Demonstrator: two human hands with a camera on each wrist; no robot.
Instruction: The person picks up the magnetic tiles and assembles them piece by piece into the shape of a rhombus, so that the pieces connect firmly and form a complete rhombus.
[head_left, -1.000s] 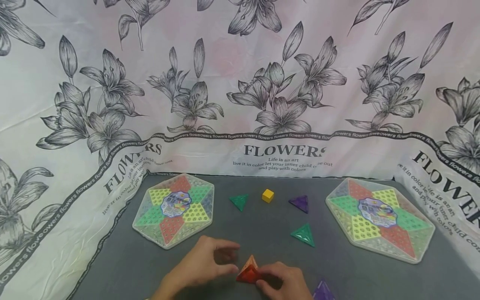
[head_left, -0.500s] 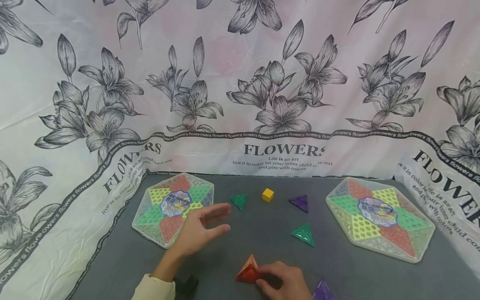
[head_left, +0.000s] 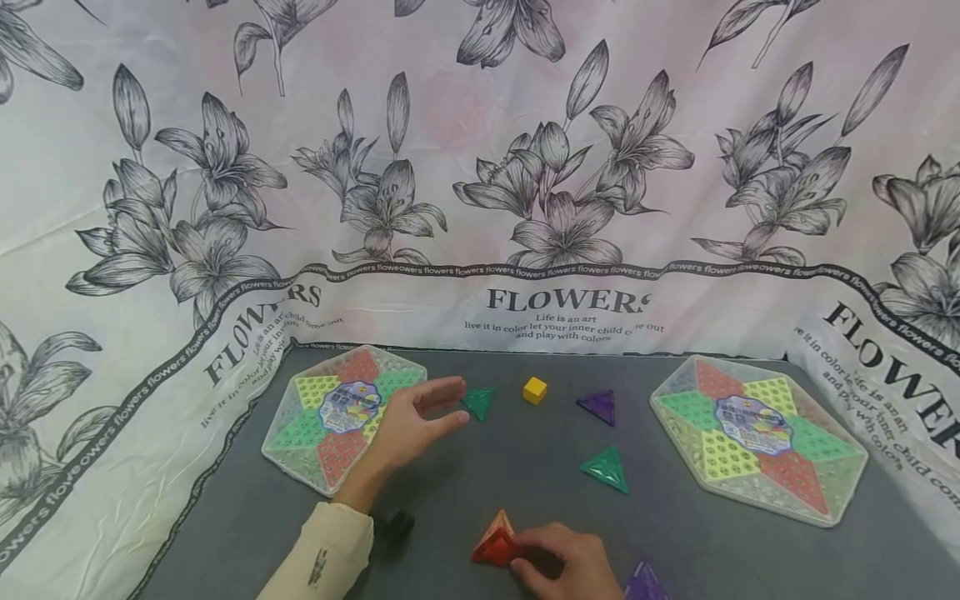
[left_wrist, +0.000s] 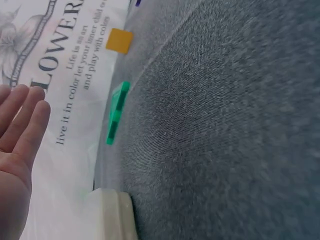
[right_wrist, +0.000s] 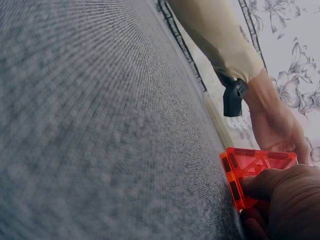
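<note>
My right hand (head_left: 570,562) pinches a translucent red-orange triangular magnetic tile construction (head_left: 497,546) near the front of the grey table. In the right wrist view, the construction (right_wrist: 250,161) shows dark magnets along its edges, with my thumb against a face; it looks like tiles joined at an angle. My left hand (head_left: 405,429) is raised with fingers extended and holds nothing. It hovers between the left game board and a green triangular tile (head_left: 478,404). From the left wrist view, that tile (left_wrist: 117,112) lies apart from the open fingers.
A yellow cube (head_left: 535,391) and a purple triangle (head_left: 598,406) sit farther back. Another green triangle (head_left: 607,469) lies right of centre, with a purple triangle (head_left: 645,583) at the front edge. Hexagonal game boards stand left (head_left: 292,437) and right (head_left: 757,429). A flowered curtain (head_left: 450,208) hangs behind.
My left hand has left the area beside the red-orange construction and moved up and forward, toward the far green triangle. My right hand keeps its pinch and has barely moved.
</note>
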